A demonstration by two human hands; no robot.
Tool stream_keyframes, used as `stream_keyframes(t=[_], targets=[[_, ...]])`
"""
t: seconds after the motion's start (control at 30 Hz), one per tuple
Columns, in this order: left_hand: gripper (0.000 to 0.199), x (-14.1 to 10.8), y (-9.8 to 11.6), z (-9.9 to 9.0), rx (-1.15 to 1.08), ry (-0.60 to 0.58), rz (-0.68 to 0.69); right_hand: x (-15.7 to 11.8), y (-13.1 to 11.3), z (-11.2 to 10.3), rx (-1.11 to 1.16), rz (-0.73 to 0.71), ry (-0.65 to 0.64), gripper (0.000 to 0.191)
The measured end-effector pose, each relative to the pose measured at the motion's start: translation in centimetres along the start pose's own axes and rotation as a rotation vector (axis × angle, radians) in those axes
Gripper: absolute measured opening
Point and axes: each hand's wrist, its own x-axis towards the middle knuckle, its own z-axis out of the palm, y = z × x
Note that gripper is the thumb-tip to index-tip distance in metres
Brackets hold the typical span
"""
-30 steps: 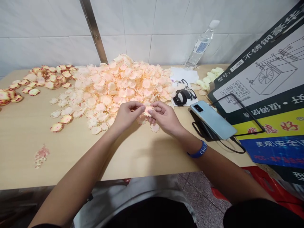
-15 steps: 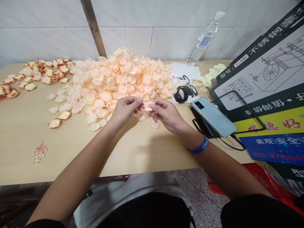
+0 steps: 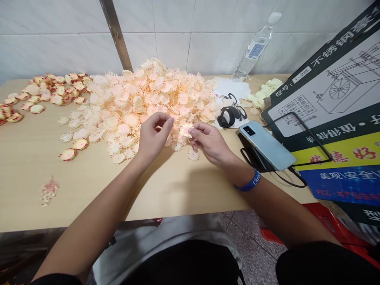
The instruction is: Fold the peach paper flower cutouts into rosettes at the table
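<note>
With the held disc [image 3: 185,130] as the middle of the clock, a batch of red-edged discs [image 3: 71,89] lies between nine and ten on the far left of the counter [image 3: 97,186]. A small scatter of reddish crumbs [image 3: 50,192] sits toward eight, and a touching pair of red-rimmed discs [image 3: 67,154] lies near nine. A metal strip [image 3: 117,35] runs up the tiled wall [image 3: 172,23] between ten and eleven. The big heap of pale frilled discs [image 3: 160,93] spreads in front of it, widest from ten to twelve.

The left hand [image 3: 156,132] is at nine, in front of the heap and apart from the held disc. Its thumb and index finger curl toward each other; whether the tips meet or hold anything cannot be made out. The right hand [image 3: 208,143], at about four, pinches the disc by its right edge between thumb and fingers. The disc is pale with a pinkish centre, just in front of the heap.

Further right, a black strap [image 3: 228,118] lies on white paper [image 3: 234,88] between two and three. A clear bottle [image 3: 252,53] stands between one and two, pale yellow pieces [image 3: 264,94] lie at two, and a light blue phone [image 3: 268,147] rests near three. A printed box [image 3: 341,114] stands beyond it.
</note>
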Motion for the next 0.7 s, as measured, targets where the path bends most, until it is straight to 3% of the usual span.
stream_keyframes(t=[0.07,0.13,0.27,0.53,0.7], targets=[[0.020,-0.2,0.2,0.1,0.081,-0.016,0.101,0.1,0.1,-0.1,-0.002,-0.014,0.014,0.037],[0.020,-0.4,0.1,0.3,0.129,-0.125,0.150,0.1,0.3,-0.1,-0.006,-0.026,0.024,0.038],[0.019,-0.6,-0.4,0.7,0.171,-0.313,0.119,0.2,0.5,-0.2,-0.037,-0.038,0.033,0.040],[0.017,-0.1,-0.1,0.4,-0.020,-0.244,-0.095,0.3,0.3,-0.1,-0.068,-0.064,0.030,0.036],[0.016,0.9,-0.4,-0.6,-0.179,-0.167,-0.232,0.3,0.2,-0.1,-0.084,-0.111,0.112,0.037]])
